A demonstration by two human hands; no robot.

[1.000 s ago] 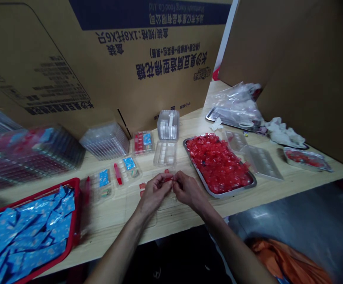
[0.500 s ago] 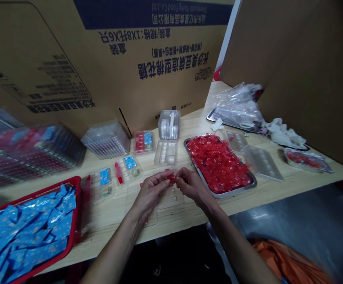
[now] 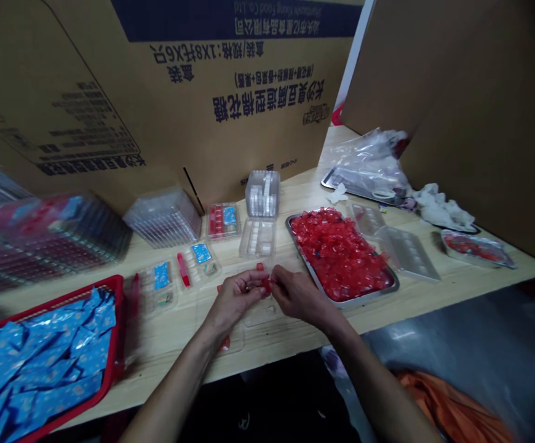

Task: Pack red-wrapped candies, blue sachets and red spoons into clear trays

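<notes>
My left hand [image 3: 236, 300] and my right hand [image 3: 299, 296] meet over the table, fingertips closed on a small red plastic piece [image 3: 266, 284] between them. Its exact kind is too small to make out. Below them lies a clear plastic tray [image 3: 261, 317], partly hidden by my hands. Close to my right hand, a metal tray [image 3: 394, 284] holds a heap of shiny red pieces [image 3: 336, 252]. Further left, clear trays hold a blue packet [image 3: 200, 253] and a red stick-like piece [image 3: 183, 269].
A red basket [image 3: 118, 320] of blue packets stands at the left front. Stacked clear trays [image 3: 163, 218] and a large carton [image 3: 170, 123] line the back. Right of the metal tray are an opened clear case [image 3: 408, 252], a plastic bag [image 3: 369, 160] and a smaller tray [image 3: 477, 249].
My right hand has turned slightly and its fingers sit closer to my left fingertips. The red piece stays between them. The whole view has shifted a little.
</notes>
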